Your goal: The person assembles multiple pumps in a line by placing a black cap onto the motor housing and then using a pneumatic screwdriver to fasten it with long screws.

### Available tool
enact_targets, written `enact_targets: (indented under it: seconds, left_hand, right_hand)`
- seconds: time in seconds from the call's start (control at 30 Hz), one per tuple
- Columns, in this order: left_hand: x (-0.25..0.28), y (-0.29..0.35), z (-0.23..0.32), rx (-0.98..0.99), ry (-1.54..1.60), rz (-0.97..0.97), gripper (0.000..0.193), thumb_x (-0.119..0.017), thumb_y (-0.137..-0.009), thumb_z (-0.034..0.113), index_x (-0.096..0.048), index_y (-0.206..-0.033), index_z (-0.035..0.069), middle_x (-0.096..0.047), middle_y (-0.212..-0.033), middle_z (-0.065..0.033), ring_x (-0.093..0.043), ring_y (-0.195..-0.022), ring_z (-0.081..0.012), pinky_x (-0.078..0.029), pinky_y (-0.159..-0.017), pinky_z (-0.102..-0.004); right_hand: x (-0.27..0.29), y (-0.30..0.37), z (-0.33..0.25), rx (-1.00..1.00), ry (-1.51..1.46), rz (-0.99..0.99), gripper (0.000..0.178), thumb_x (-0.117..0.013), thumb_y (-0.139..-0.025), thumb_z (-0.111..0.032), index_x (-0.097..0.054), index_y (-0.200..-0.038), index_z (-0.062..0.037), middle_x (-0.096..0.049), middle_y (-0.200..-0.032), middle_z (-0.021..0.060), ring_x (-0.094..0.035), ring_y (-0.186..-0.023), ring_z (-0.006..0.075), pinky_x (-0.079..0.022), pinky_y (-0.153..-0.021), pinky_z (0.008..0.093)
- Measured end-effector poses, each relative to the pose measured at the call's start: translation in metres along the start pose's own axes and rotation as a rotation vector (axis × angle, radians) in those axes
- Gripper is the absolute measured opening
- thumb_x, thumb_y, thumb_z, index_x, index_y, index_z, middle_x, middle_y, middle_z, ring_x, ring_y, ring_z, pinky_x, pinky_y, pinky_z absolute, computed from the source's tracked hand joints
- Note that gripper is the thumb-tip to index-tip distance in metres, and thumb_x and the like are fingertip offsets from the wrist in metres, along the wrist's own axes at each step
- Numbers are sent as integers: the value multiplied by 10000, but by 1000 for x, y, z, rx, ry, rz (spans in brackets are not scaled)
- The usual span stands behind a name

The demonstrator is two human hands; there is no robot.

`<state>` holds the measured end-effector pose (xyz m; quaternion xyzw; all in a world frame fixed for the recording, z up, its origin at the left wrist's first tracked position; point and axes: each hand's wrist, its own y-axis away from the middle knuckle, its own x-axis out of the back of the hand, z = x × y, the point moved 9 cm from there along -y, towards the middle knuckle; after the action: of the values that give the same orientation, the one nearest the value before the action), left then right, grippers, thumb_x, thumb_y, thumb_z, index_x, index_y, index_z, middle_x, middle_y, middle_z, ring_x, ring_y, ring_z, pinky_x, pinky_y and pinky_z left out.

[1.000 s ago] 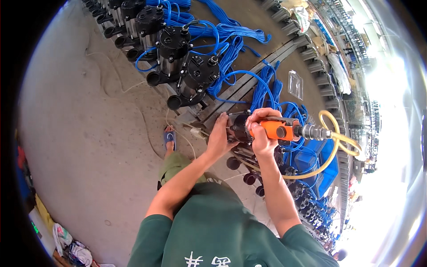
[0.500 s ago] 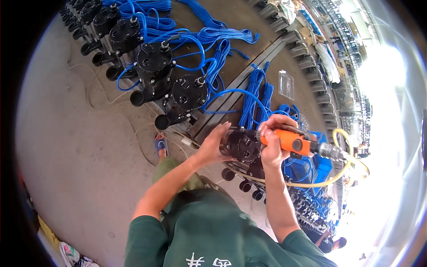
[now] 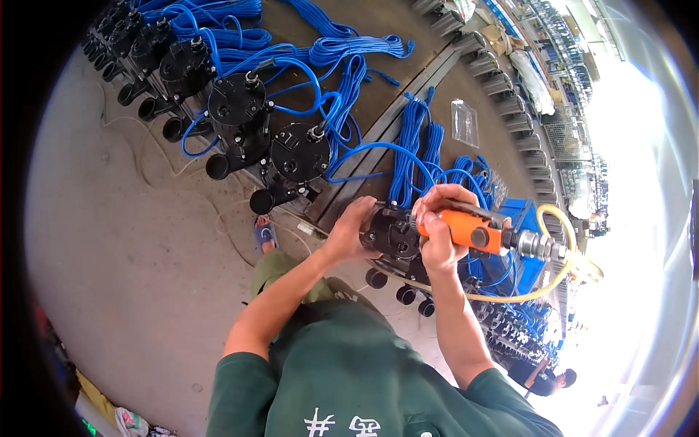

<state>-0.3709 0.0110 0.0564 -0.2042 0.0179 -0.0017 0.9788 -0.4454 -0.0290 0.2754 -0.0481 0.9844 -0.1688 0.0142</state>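
My right hand (image 3: 443, 231) wraps round an orange air screwdriver (image 3: 475, 232) that lies nearly level. A yellow air hose (image 3: 564, 273) runs from its metal coupling. The tool's front end points at the black top of a pump (image 3: 394, 233) in front of me; my fingers hide the tip, so I cannot tell whether it touches a screw. My left hand (image 3: 352, 231) grips the left side of that pump, thumb and fingers curved against it. Bundled blue cable (image 3: 409, 149) lies just beyond the pump on the bench.
A row of black pumps (image 3: 237, 102) with side outlets and blue cables stands along the bench edge to the left. A blue crate (image 3: 526, 218) and a clear plastic tray (image 3: 464, 124) are at right. Metal cylinders (image 3: 502, 84) line the far side. Another person (image 3: 537, 377) works at lower right.
The view has shifted slightly, moving the row of pumps left and down in it. Both hands keep their grips, and the screwdriver stays at the same pump.
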Motion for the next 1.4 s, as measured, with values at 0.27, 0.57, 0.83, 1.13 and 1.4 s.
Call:
enact_targets:
  seconds: [0.27,0.57,0.83,1.13,1.4]
  left_hand:
    - [-8,7,-13,104,80,-15,1169,-960,-412,150,-384,-1422,31,-497,-1378,-225,-500,-1278,-419,-424,-1084,-448]
    - [0,2,-1,87,3,20,1086,-956,-488,175,-394,-1406,37,-557,-1343,-180,-599,-1192,-294,-473,-1035,-372]
    - [-3,3,-1,85,60,15,1110,-955,-476,175,-380,-1415,32,-570,-1332,-162,-588,-1213,-281,-462,-1052,-375]
    - [-7,-6,21,133,-84,-3,1076,-931,-469,132,-408,-1402,11,-588,-1309,-166,-596,-1205,-286,-460,-1049,-374]
    - [-35,1,12,102,-299,-119,858,-913,-532,135,-537,-1292,4,-690,-1138,-122,-680,-1013,-240,-530,-923,-368]
  right_hand:
    - [-20,29,10,-46,0,-219,278,-550,-773,57,-527,-1047,10,-564,-898,135,-544,-638,161,-508,-592,303]
    - [-9,4,-25,80,-71,-69,300,-621,-803,-31,-556,-1088,34,-636,-838,106,-601,-676,123,-515,-637,241]
    - [6,-21,23,-17,37,-33,246,-620,-806,41,-587,-1048,16,-648,-874,75,-624,-732,119,-531,-678,250]
    - [47,-11,-63,164,-141,50,388,-590,-812,26,-552,-1198,10,-639,-983,124,-592,-720,114,-517,-668,258]
    - [140,26,-42,187,-14,379,273,-594,-733,78,-590,-994,-1,-673,-924,83,-654,-815,136,-527,-707,287]
